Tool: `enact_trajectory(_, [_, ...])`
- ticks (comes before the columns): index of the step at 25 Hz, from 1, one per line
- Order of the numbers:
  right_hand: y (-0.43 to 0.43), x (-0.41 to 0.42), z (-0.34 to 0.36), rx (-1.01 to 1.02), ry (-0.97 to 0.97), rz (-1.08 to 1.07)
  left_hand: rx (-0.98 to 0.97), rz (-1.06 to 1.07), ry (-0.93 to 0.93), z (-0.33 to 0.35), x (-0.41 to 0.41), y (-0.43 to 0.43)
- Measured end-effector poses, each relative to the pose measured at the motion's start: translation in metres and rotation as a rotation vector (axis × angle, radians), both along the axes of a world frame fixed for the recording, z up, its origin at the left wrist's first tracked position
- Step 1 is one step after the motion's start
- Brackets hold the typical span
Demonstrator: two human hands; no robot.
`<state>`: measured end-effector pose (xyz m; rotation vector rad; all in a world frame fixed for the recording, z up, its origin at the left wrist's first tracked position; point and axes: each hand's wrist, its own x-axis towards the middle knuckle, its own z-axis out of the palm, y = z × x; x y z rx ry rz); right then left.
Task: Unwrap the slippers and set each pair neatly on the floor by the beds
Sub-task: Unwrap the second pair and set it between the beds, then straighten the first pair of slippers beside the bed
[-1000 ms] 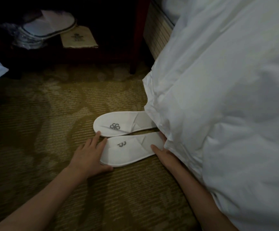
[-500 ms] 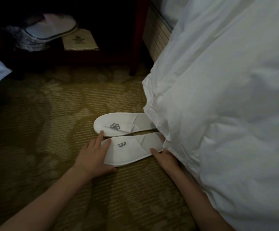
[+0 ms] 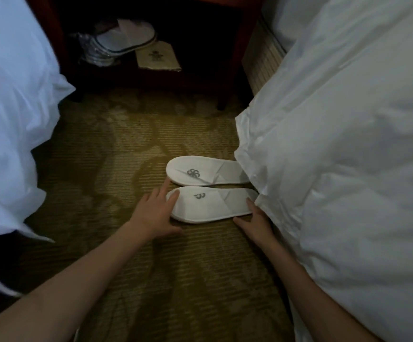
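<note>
Near slipper (image 3: 212, 204): white, lying flat on the carpet (image 3: 116, 154), toe pointing left; a grey logo shows on its upper; its heel end lies at the edge of the hanging bedding.
Far slipper (image 3: 205, 171): white, same logo, lying just beyond the near one and parallel to it; their long edges are touching or nearly so; its heel end runs under the bedding of the right bed (image 3: 348, 144).
Left hand (image 3: 154, 213): fingers spread wide and flat at the toe of the near slipper; one fingertip rests on the toe, another reaches toward the toe of the far slipper; nothing is gripped.
Right hand (image 3: 256, 222): at the heel end of the near slipper, thumb on the carpet along its near edge, a finger against the heel; the remaining fingers are hidden by the bedding, so I cannot tell how they are set.
Left bed (image 3: 10, 107): white bedding hanging to the floor, well apart from the pair.
Nightstand (image 3: 235, 58): dark wood, between the beds; its low shelf holds another pair of slippers (image 3: 126, 38) on crinkled clear plastic wrap (image 3: 94, 54), with a tan card (image 3: 157, 58) just beside them.
</note>
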<state>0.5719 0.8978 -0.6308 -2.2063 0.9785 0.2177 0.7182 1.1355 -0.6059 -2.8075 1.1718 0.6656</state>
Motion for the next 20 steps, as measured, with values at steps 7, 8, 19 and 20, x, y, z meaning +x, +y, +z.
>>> enact_trajectory(7, [0.006, -0.007, 0.009, -0.003, -0.098, -0.025, -0.12, -0.022, -0.032, -0.034, 0.008, -0.001])
enact_trajectory(8, [0.004, -0.009, 0.009, -0.003, -0.119, -0.035, -0.148, -0.01, -0.01, -0.036, 0.007, -0.007])
enact_trajectory(19, [0.003, -0.01, 0.015, -0.047, -0.163, -0.142, -0.232, -0.016, 0.038, -0.006, -0.009, -0.047])
enact_trajectory(20, [0.006, -0.007, 0.017, -0.026, -0.168, -0.143, -0.255, -0.038, 0.022, -0.002, -0.01, -0.05])
